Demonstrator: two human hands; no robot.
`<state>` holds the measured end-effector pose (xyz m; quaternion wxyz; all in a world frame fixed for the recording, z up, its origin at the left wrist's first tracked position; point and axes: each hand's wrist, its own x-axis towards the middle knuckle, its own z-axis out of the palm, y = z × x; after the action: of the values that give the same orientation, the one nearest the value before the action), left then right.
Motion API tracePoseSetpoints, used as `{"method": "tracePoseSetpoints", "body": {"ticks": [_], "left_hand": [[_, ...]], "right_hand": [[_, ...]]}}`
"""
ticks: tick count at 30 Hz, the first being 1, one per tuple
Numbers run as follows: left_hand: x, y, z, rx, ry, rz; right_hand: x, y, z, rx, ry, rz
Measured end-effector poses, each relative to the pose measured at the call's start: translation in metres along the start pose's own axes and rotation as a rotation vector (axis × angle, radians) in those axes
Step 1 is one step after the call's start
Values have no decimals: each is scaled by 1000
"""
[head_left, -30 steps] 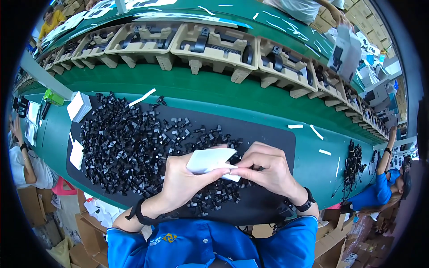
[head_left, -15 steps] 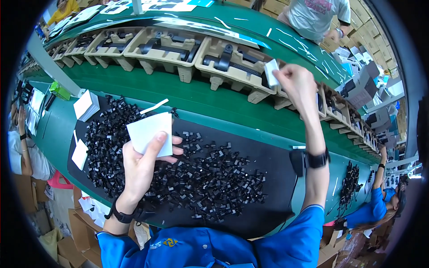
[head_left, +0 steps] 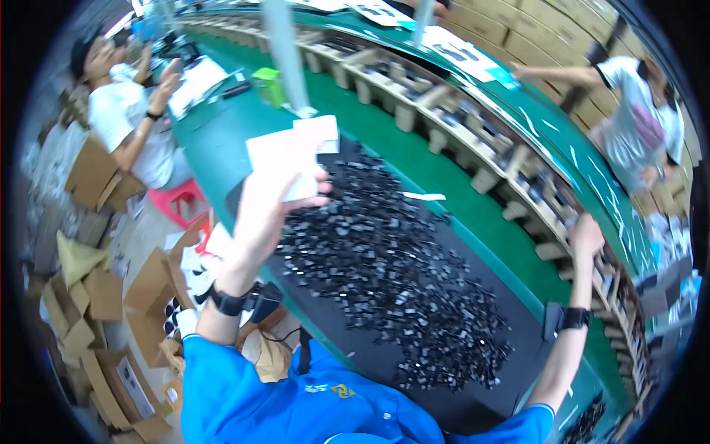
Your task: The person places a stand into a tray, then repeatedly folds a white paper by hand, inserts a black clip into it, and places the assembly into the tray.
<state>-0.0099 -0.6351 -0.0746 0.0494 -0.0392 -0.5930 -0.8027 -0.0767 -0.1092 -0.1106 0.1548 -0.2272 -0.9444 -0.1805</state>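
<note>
My left hand point(head_left: 266, 211) is closed around a small stack of white cards point(head_left: 281, 152), thumb on top, above the left end of the black mat. Beyond it lies another stack of white cards point(head_left: 327, 133). A wide heap of small black plastic parts point(head_left: 399, 274) covers much of the black mat point(head_left: 518, 348). My right hand point(head_left: 586, 237) reaches to the row of brown moulded pulp trays point(head_left: 484, 180), over one tray on the right. Its fingers are blurred, and no card shows in them. The trays hold black parts.
A green box point(head_left: 268, 87) stands by a white post point(head_left: 285, 55). A white strip point(head_left: 424, 197) lies beside the heap. One person point(head_left: 129, 111) sits at the far left; another point(head_left: 640, 111) stands across the green line. Open cartons point(head_left: 151, 296) and a pink stool point(head_left: 177, 200) occupy the left floor.
The view has swung to the left. My right hand has come down to a tray farther along the row, and the white card it held no longer shows. My left hand still holds its stack.
</note>
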Motion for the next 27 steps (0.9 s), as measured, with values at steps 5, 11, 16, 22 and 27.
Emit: {"method": "tracePoseSetpoints", "body": {"ticks": [5,11,16,22,27], "left_hand": [[-21,8,-12,77,-41,-77],[1,17,-107,844,342,249],[53,-7,-221,1492,412,355],[123,-50,-188,1324,-41,332],[170,-76,-212,1373,-136,404]], "right_hand": [[11,1,7,-52,29,-51],[22,17,18,-63,-67,-84],[29,25,26,14,-185,-168],[13,14,-4,4,-167,-40],[1,27,-23,278,159,5]]}}
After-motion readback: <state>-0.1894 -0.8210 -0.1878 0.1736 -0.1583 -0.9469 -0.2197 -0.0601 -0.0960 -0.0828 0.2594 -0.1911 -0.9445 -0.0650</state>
